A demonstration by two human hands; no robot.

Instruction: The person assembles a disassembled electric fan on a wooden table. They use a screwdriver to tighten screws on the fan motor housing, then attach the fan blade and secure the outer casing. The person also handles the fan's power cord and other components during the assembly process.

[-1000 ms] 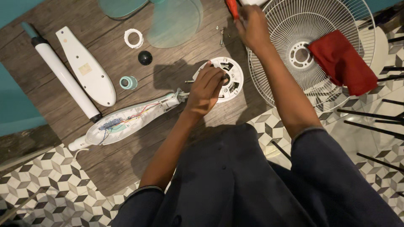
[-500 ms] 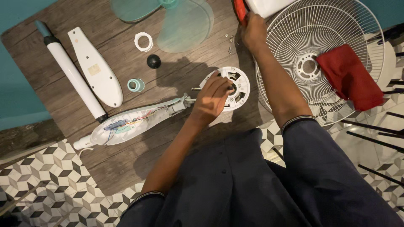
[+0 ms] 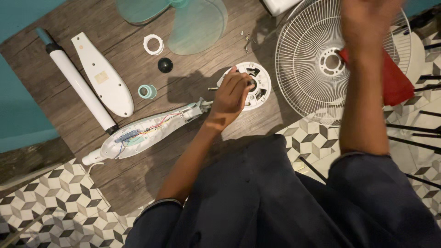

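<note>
- Head view, edges: the wooden board [image 3: 151, 170] ends in patterned tile [image 3: 50, 202] at the lower left and along its right edge below the grille [image 3: 303, 59]. A teal wall [image 3: 18, 115] borders the left side.
- Open room: bare wood lies below the open housing [image 3: 138, 133] and between the cap [image 3: 165, 64] and the round motor plate [image 3: 257, 80].
- Around: a white tube [image 3: 80, 87] and a white cover [image 3: 103, 76] lie side by side at upper left. A white ring [image 3: 153, 44], the black cap and a teal collar [image 3: 147, 91] sit between them and the clear blades [image 3: 197, 25]. A few screws [image 3: 247, 39] lie loose near the grille's rim.
- In the way: the grille stands just right of the plate, a red cloth [image 3: 399, 85] draped on its far side. Dark rods [image 3: 413, 133] cross the tiles at the right.
- Grip: the left hand [image 3: 229, 98] rests on the plate's left half, fingers curled over its centre, grasping it. The housing's neck ends just beside that wrist.
- The right hand [image 3: 367, 18] is raised over the grille, well apart from the plate and blurred; I cannot tell whether it is clenched or holds anything.
</note>
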